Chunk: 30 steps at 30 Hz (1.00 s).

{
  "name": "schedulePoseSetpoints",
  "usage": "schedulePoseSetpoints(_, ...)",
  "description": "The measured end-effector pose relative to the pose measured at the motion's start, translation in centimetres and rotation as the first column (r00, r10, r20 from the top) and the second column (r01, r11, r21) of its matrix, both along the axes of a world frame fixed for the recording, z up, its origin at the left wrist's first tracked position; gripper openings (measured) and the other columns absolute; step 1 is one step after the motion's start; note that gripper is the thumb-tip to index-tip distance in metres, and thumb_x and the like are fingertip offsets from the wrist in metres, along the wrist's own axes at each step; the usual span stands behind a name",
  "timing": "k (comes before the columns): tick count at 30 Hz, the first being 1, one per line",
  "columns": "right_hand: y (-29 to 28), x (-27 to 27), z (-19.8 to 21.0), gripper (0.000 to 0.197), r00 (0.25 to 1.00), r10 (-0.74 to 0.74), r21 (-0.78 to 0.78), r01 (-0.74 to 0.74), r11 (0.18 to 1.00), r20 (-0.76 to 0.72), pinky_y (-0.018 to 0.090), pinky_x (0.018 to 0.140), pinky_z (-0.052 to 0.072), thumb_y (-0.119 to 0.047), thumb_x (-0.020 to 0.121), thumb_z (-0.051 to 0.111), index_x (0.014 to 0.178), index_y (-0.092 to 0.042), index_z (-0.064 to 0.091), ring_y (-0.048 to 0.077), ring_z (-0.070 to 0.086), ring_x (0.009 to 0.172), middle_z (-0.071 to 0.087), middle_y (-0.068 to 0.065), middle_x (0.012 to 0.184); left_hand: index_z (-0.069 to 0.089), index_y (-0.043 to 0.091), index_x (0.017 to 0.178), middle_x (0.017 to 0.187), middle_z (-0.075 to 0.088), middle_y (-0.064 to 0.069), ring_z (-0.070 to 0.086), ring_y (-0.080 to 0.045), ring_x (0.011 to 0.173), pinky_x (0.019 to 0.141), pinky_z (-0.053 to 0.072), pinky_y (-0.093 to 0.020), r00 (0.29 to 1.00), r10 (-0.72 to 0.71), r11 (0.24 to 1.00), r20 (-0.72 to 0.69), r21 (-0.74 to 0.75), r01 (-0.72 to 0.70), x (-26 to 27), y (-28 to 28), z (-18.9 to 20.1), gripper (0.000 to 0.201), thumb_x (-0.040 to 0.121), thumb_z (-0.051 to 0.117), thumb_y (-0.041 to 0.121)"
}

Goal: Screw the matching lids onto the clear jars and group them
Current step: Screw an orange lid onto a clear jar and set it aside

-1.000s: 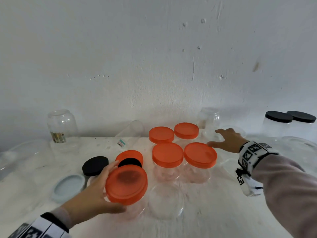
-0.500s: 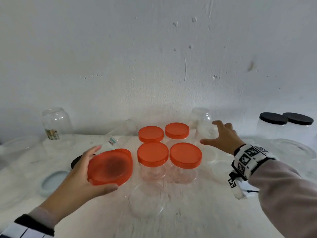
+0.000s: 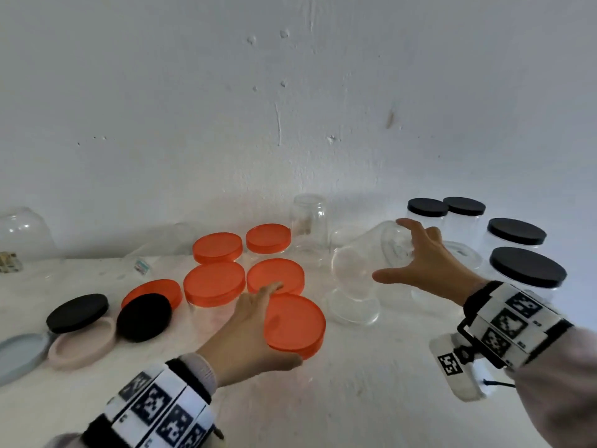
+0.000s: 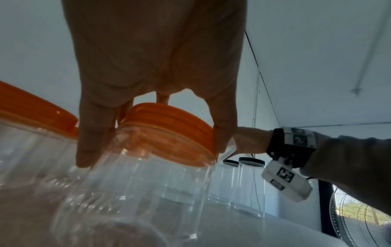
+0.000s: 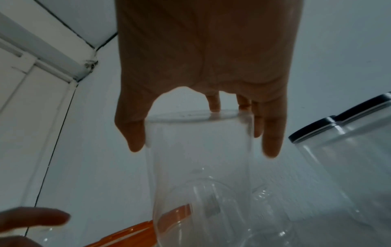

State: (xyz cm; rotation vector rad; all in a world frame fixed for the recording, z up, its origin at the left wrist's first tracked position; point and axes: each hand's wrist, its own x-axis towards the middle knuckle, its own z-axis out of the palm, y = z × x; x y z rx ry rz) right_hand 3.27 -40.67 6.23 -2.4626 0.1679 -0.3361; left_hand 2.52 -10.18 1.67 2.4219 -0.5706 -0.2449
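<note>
My left hand (image 3: 277, 321) grips an orange-lidded clear jar (image 3: 303, 318) by its lid, just in front of a group of several orange-lidded jars (image 3: 214, 282). In the left wrist view the fingers (image 4: 91, 142) and thumb curl round the orange lid (image 4: 169, 127). To the right, my right hand (image 3: 389, 250) holds a lidless clear jar (image 3: 352, 270) tilted above the table. The right wrist view shows my right hand (image 5: 201, 147) clasping the flat end of that jar (image 5: 201, 175).
Loose lids lie at the left: an orange lid (image 3: 151, 289), two black lids (image 3: 143, 316), a pink lid (image 3: 84, 345) and a pale blue lid (image 3: 16, 354). Black-lidded jars (image 3: 526, 270) stand at the right. More open clear jars (image 3: 308, 221) stand by the wall.
My left hand has carried the orange-lidded jar rightward to the front of the orange group. My right hand, reaching before, has taken hold of a clear jar and tilted it up.
</note>
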Motion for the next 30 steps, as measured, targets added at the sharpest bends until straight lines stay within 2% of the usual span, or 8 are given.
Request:
schedulePoseSetpoints(3,-1.8,-2.0,-0.5,0.111,1.0,-0.021,0.057,0.021,0.998,-0.009,0.037,0.096,0.04,-0.053,0.05,0.084,0.14,-0.03,0.024,0.018,0.04,0.116,0.032,-0.005,0.12,0.002,0.044,0.144,0.144,0.018,0.001,0.031,-0.018,0.13,0.107,0.031,-0.033,1.0,0.024,0.999,0.008,0.029,-0.025,0.5,-1.3,-0.1,0.114,0.062,0.08,0.053)
schedulePoseSetpoints(6,-3.1,-3.9,-1.0,0.106,0.998,-0.025,0.208,0.035,0.978,-0.051,0.034,0.088,0.045,-0.046,0.054,0.087,0.139,-0.027,0.026,0.018,0.044,0.116,0.033,-0.006,0.127,0.003,0.041,0.145,0.147,0.016,0.001,0.027,-0.021,0.136,0.11,0.029,-0.038,0.999,0.05,0.997,-0.002,0.051,-0.05,0.7,-1.7,-0.2,0.11,0.066,0.079,0.047)
schedulePoseSetpoints(11,-4.2,-6.2,-1.8,0.101,0.997,0.001,0.354,0.025,0.935,-0.072,0.045,0.094,0.048,-0.046,0.052,0.089,0.132,-0.045,0.026,0.031,0.047,0.116,0.03,0.001,0.13,0.007,0.034,0.147,0.151,0.008,0.001,0.009,-0.023,0.143,0.117,0.018,-0.04,0.989,0.031,0.987,0.147,0.149,-0.053,-0.2,-4.0,-0.1,0.098,0.074,0.072,0.044)
schedulePoseSetpoints(15,-5.0,-7.5,-2.3,0.1,0.994,-0.1,0.395,0.109,0.912,-0.043,0.037,0.092,0.045,-0.061,0.041,0.079,0.124,-0.038,0.028,0.024,0.05,0.113,0.042,0.004,0.125,0.022,0.03,0.144,0.147,0.014,0.007,0.01,-0.012,0.141,0.112,0.012,-0.021,0.937,-0.135,0.989,0.322,0.101,0.108,-1.3,-9.1,0.1,0.074,0.084,0.063,0.043)
schedulePoseSetpoints(17,-5.4,-8.2,-2.5,0.099,0.989,-0.141,0.461,0.143,0.876,-0.04,0.037,0.088,0.047,-0.063,0.042,0.081,0.122,-0.028,0.034,0.019,0.053,0.102,0.048,0.003,0.112,0.027,0.022,0.144,0.146,0.023,0.002,0.019,-0.013,0.138,0.108,0.014,-0.016,0.949,-0.154,0.987,0.276,0.08,0.137,-0.9,-12.1,-0.1,0.067,0.088,0.06,0.038)
schedulePoseSetpoints(19,-5.9,-9.1,-2.7,0.087,0.988,-0.151,0.578,0.139,0.804,-0.027,0.037,0.083,0.049,-0.057,0.045,0.087,0.109,-0.021,0.041,0.015,0.052,0.089,0.047,-0.001,0.098,0.029,0.017,0.144,0.146,0.028,-0.004,0.025,-0.02,0.137,0.109,0.022,-0.024,0.987,-0.087,0.994,0.138,0.082,0.077,0.1,-15.2,-0.3,0.063,0.09,0.058,0.033)
schedulePoseSetpoints(23,-6.7,-10.8,-3.4,0.083,0.994,-0.091,0.767,0.1,0.634,-0.054,0.039,0.078,0.052,-0.041,0.048,0.088,0.117,-0.032,0.043,0.017,0.052,0.078,0.043,0.001,0.087,0.026,0.011,0.143,0.142,0.028,-0.014,0.03,-0.032,0.133,0.106,0.035,-0.038,0.995,0.08,0.97,-0.06,0.236,-0.064,2.6,-19.1,-0.8,0.066,0.089,0.057,0.035)
schedulePoseSetpoints(30,-8.0,-11.7,-5.1,0.078,0.984,-0.081,0.853,0.18,0.49,-0.161,0.039,0.081,0.048,-0.053,0.043,0.08,0.102,-0.009,0.055,0.025,0.058,0.074,0.06,0.007,0.075,0.018,0.013,0.147,0.153,0.01,-0.027,0.018,-0.047,0.139,0.113,0.026,-0.051,0.957,0.277,0.854,-0.082,0.477,-0.206,3.8,-21.4,-2.0,0.072,0.092,0.055,0.04)
